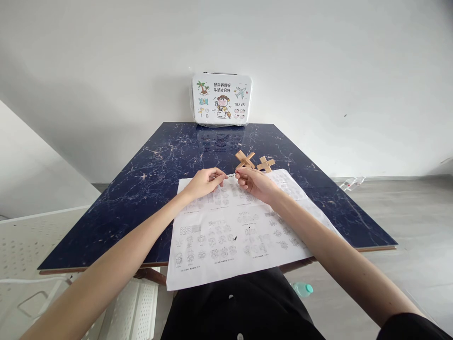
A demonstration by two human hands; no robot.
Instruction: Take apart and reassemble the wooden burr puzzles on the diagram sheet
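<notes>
A large white sheet [222, 222] printed with diagrams lies on the dark blue marbled table [141, 189], its near edge hanging over the front. My left hand [208, 182] rests over the sheet's far edge, fingers curled, thumb and fingertips close together. Close by on the right, my right hand [253, 183] has its thumb and index finger pinched near that same edge. Whatever either hand holds is too small to make out. Just beyond my right hand stands a crossed wooden piece [246, 159], with a second wooden cross [266, 164] to its right.
A white cartoon-printed case [222, 99] stands at the table's back against the wall. A bottle with a green cap [302, 289] lies on the floor below. White perforated shelving [35, 236] is at the left.
</notes>
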